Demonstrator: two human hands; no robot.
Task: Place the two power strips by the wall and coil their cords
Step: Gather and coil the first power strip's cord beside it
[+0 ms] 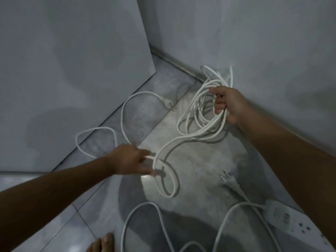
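Observation:
My right hand (229, 104) grips a bundle of several white cord loops (195, 115) held above the floor near the wall. My left hand (131, 159) pinches the loose run of the same white cord (125, 110), which curls left and ends in a plug (166, 103) lying on the floor. A white power strip (294, 228) lies at the bottom right by the wall, partly hidden by my right forearm. A second plug (230, 180) lies on the floor just above the strip, and more white cord (143, 206) loops along the bottom edge.
Grey walls (254, 33) meet the floor at a baseboard (174, 63) behind the coil. A large grey panel (72, 70) leans on the left. My bare toes (102, 242) show at the bottom edge on the tiled floor.

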